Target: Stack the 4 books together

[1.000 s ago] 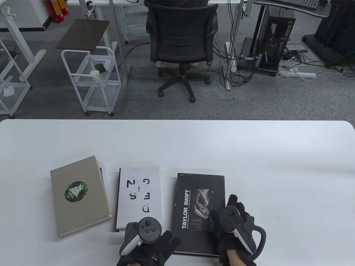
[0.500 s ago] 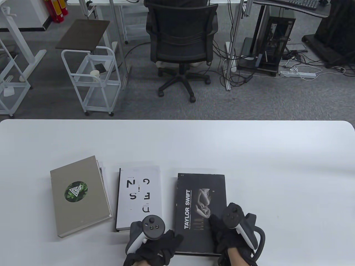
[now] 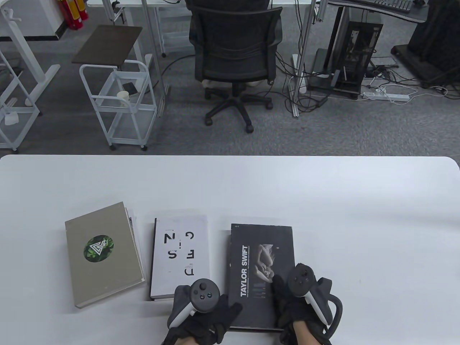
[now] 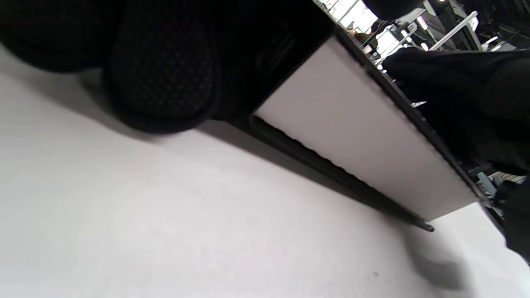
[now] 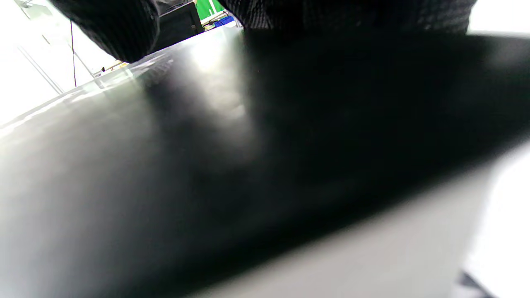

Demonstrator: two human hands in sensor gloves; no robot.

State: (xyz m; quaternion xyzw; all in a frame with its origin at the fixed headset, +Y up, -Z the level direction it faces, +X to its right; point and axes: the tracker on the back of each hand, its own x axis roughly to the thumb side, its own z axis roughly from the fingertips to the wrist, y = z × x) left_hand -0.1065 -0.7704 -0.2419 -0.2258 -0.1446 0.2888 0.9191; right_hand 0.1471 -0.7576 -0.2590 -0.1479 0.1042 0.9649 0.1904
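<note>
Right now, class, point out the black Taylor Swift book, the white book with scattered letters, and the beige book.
Taylor Swift book (image 3: 251, 251), table view, on the black front cover.
White book (image 3: 179, 251), table view, on the cover's middle.
Beige book (image 3: 107, 273), table view, on the cover below the round emblem.

Both hands: blk knit gloves, grey/white trackers w/ buttons (image 3: 204, 295), bare wrists.

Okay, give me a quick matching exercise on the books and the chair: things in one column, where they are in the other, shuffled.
Things:
1. beige book
2. white book
3. black Taylor Swift book
4. office chair

Places:
A. between the other two covers
B. on the floor beyond the table
C. farthest left on the table
D. under the right hand

Pairs: 1-C, 2-A, 3-D, 4-B
</note>
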